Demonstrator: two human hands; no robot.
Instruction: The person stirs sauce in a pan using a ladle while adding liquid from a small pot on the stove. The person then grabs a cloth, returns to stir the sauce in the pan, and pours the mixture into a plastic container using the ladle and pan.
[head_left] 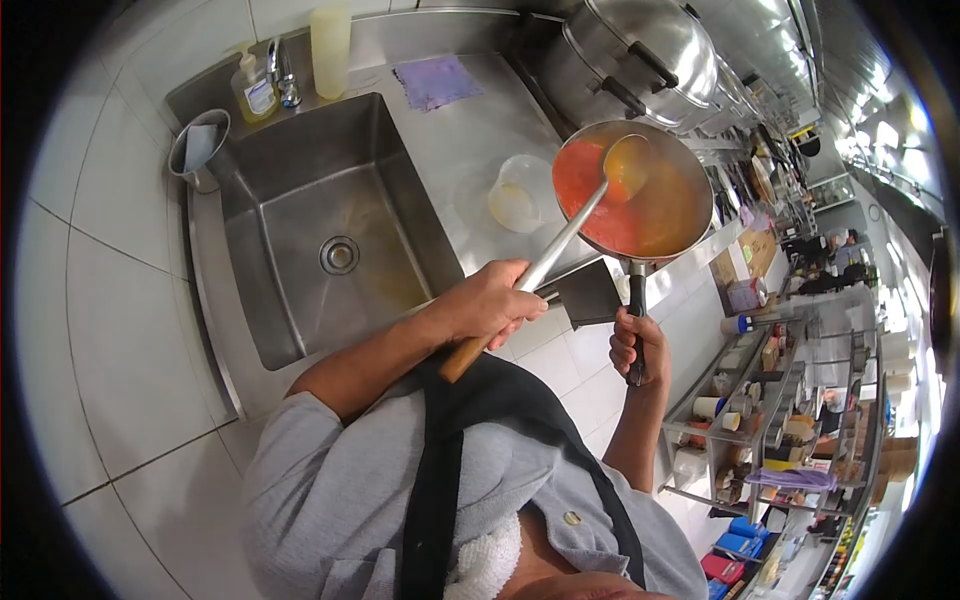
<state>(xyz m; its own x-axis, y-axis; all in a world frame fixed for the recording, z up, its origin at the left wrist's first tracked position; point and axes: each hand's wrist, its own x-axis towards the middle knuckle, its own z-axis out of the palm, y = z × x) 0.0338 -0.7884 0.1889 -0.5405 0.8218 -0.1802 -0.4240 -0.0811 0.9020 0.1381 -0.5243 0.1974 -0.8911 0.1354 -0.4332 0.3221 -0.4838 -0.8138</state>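
My left hand (490, 305) is wrapped round the shaft of a metal ladle (562, 245) with a wooden handle end. The ladle's bowl dips into a frying pan (711, 205) of red-orange sauce (595, 222), browner toward the right. My right hand (640, 350) grips the pan's black handle and holds it near the counter's right end. Just left of the pan, a clear plastic bowl (514, 203) with a little pale residue rests on the steel counter (440, 140).
A deep steel sink (300, 215) lies to the left, with a faucet (284, 78), a soap bottle (254, 88) and a metal canister (198, 160) around it. A purple cloth (437, 82) lies behind. Large steel pots (620, 60) stand beyond the pan; loaded shelves (780, 400) are at right.
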